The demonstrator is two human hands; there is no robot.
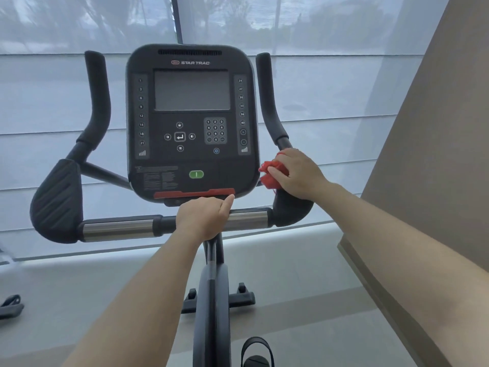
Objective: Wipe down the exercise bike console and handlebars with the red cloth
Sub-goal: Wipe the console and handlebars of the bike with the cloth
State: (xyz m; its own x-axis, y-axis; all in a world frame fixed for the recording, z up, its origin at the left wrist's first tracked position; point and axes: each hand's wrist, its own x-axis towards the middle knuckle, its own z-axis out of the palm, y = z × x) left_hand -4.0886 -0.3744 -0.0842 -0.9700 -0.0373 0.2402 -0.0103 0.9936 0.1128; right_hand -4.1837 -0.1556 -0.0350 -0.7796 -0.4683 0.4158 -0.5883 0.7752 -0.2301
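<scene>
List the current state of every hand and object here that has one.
red cloth: bunched, pressed against the right handlebar
right hand: grips the red cloth
left hand: curled round the crossbar
console screen: dark, nothing displayed
left handlebar: no hand or cloth on it

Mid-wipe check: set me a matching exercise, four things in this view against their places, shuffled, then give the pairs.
Things: 1 red cloth; 2 left hand; 3 green button; 4 screen.
Places: A upper half of the console; B gripping the crossbar below the console; C bunched under the right hand on the right handlebar; D low on the console, just above the red strip.
Pairs: 1-C; 2-B; 3-D; 4-A.
</scene>
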